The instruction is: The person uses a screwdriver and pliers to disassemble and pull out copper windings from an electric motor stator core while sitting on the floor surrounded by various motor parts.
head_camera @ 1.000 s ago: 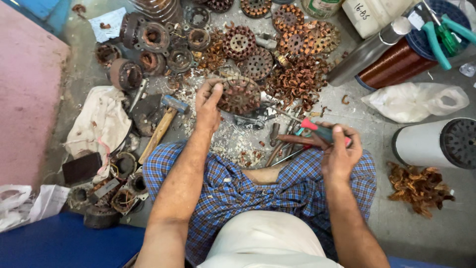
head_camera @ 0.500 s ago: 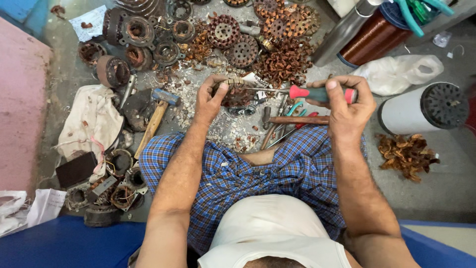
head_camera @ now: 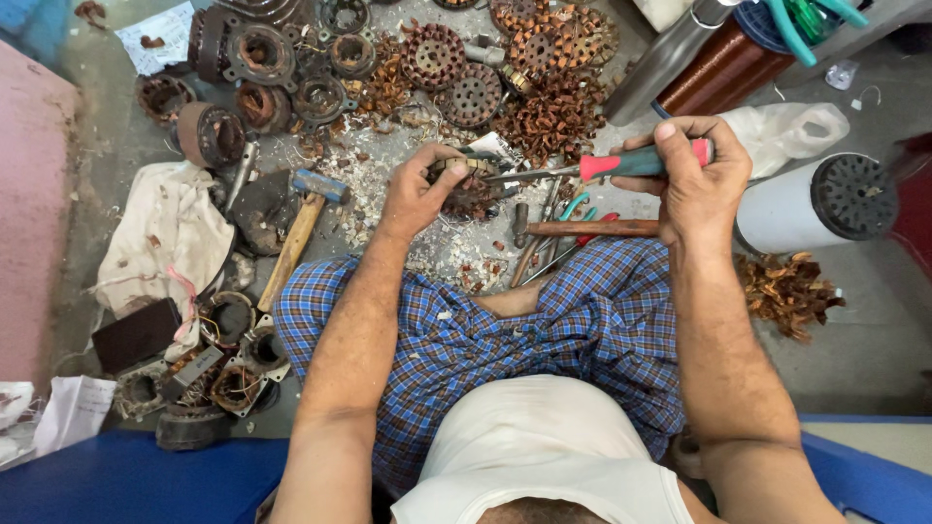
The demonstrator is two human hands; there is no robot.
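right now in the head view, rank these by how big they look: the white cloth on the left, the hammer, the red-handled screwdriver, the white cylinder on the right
1. white cloth
2. white cylinder
3. hammer and screwdriver, held in the right hand: alike in length, and the hand hides part of the handle, so no ranking.

Left hand (head_camera: 416, 190) gripping motor stator (head_camera: 468, 186), right hand (head_camera: 691, 180) holding screwdriver (head_camera: 602, 166)

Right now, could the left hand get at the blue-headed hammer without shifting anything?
Probably yes. The hammer lies uncovered on the floor just beside the left hand, but that hand is gripping a motor stator and must let go first.
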